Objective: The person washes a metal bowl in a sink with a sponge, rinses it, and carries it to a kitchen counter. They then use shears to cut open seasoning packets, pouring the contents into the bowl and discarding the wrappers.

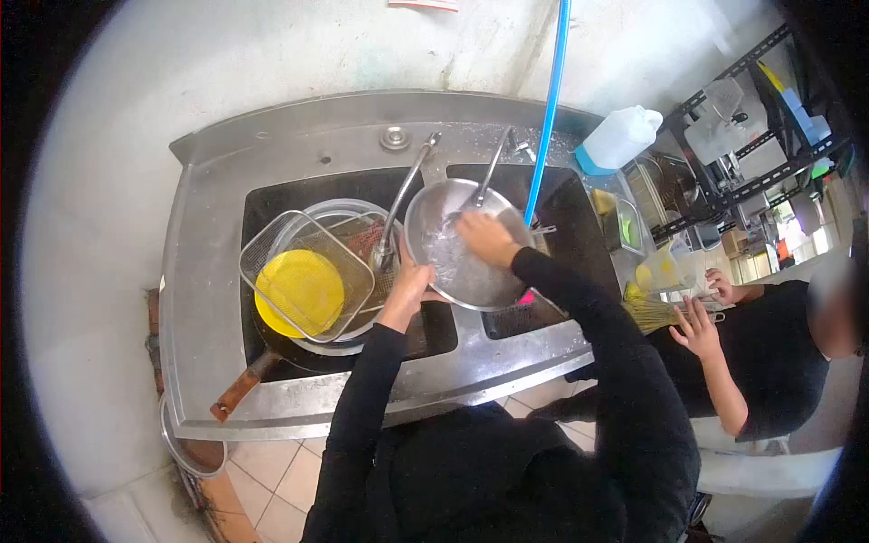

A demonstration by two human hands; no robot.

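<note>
A wide stainless steel bowl (pixel 480 282) is held tilted over the divider between two sink basins, with water wetting its inside. My left hand (pixel 409 288) grips its left rim, thumb on the near side and fingers underneath, mostly hidden. Inside the bowl, my right hand (pixel 487 238) lies against the metal with fingers stretched out; I see nothing in it. The right tap (pixel 493 167) reaches down to the bowl's far rim. Just left of the bowl, another metal tap (pixel 418 181) hangs over the left basin.
The left basin holds a wire basket (pixel 360 249), a yellow round item (pixel 299 290), and a wooden-handled pan (pixel 237 391). A blue hose (pixel 550 100) runs down behind the bowl. A jug of blue liquid (pixel 620 140) stands at right. Nearby, another person (pixel 769 353) handles a whisk (pixel 652 312).
</note>
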